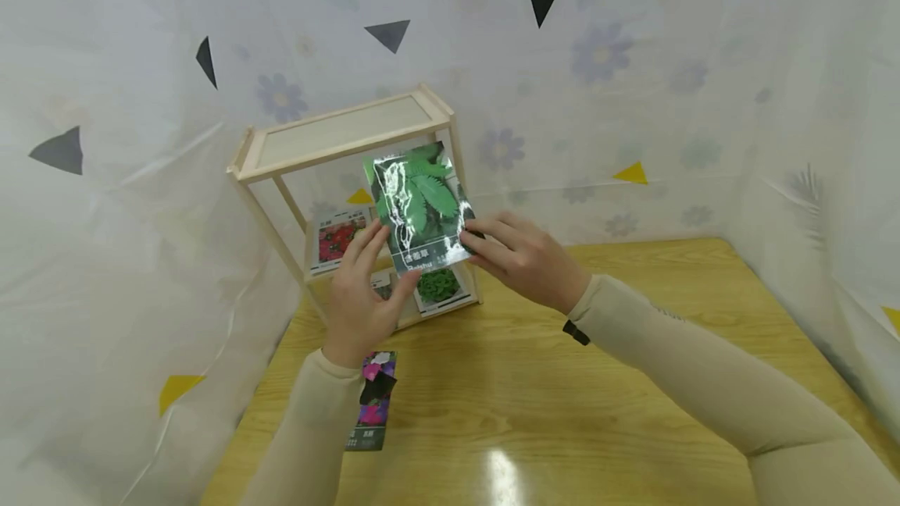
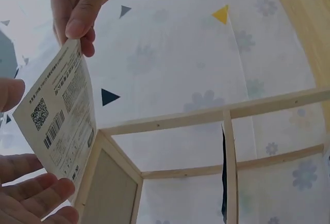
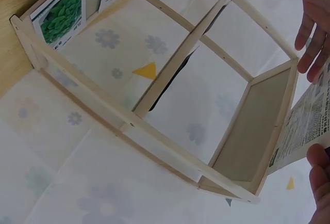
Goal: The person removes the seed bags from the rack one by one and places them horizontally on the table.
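Note:
A glossy seed packet [image 1: 420, 209] with green leaves on its front is held up before the small wooden shelf. My right hand [image 1: 530, 260] pinches it by its right edge, thumb against the printed back [image 2: 62, 108] in the left wrist view. At its lower left is my left hand [image 1: 362, 299], fingers loosely extended beside the packet's edge; the left wrist view shows those fingers [image 2: 38, 190] uncurled. Whether they bear any of its weight I cannot tell. The wooden shelf [image 1: 344, 135] stands behind, partly hidden by the packet and hands.
A red-flower packet [image 1: 337, 243] leans on the middle shelf level. Below is a green-leaf packet [image 1: 439, 287], beside another partly hidden one [image 1: 380, 285]. A pink and purple flower packet [image 1: 373, 412] lies on the wooden table [image 1: 562, 381], partly under the left forearm. Patterned cloth [image 1: 506, 69] hangs behind.

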`<state>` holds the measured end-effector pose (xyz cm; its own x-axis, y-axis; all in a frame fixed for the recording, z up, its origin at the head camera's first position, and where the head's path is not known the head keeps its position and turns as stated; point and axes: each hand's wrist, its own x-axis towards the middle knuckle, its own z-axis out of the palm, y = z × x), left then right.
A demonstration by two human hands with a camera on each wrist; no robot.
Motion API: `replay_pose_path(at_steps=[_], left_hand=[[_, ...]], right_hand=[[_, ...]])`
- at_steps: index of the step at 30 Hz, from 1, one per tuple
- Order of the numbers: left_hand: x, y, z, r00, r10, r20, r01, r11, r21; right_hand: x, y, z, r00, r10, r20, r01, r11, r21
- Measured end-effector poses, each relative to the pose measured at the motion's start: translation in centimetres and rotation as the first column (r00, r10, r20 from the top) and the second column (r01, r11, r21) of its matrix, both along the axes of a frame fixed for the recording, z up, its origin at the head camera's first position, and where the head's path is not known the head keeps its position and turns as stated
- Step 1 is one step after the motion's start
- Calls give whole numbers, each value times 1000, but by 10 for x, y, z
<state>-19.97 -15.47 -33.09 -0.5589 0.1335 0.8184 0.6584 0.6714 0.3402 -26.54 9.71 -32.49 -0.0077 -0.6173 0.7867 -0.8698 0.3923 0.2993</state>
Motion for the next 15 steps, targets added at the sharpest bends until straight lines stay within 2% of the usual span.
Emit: replay_pose_path(at_steps=[3, 6, 7, 9, 11, 13, 15], left_hand=[[1, -1, -5, 994, -92, 66, 85, 991, 107], [3, 0, -6, 966, -213, 149, 168, 950, 265], [4, 1, -5, 950, -245, 192, 175, 931, 320], [8, 4, 3, 918, -279, 283, 148, 901, 408], [8, 4, 3, 882, -310, 354, 120, 876, 467], [7, 3, 2, 841, -316, 439, 73, 871, 486], [2, 0, -5, 807, -317, 498, 49, 877, 478]], right_hand=[[3, 3, -6, 1000, 6, -21, -6, 1000, 16], [7, 4, -12, 999, 1, -50, 1, 999, 42], [9, 5, -15, 998, -1, -57, 4, 999, 52], [13, 6, -22, 998, -5, -66, 9, 997, 72], [17, 8, -29, 998, -5, -64, 11, 995, 95], [21, 9, -37, 998, -5, -55, 12, 992, 123], [25, 10, -47, 999, 0, -50, 8, 988, 152]])
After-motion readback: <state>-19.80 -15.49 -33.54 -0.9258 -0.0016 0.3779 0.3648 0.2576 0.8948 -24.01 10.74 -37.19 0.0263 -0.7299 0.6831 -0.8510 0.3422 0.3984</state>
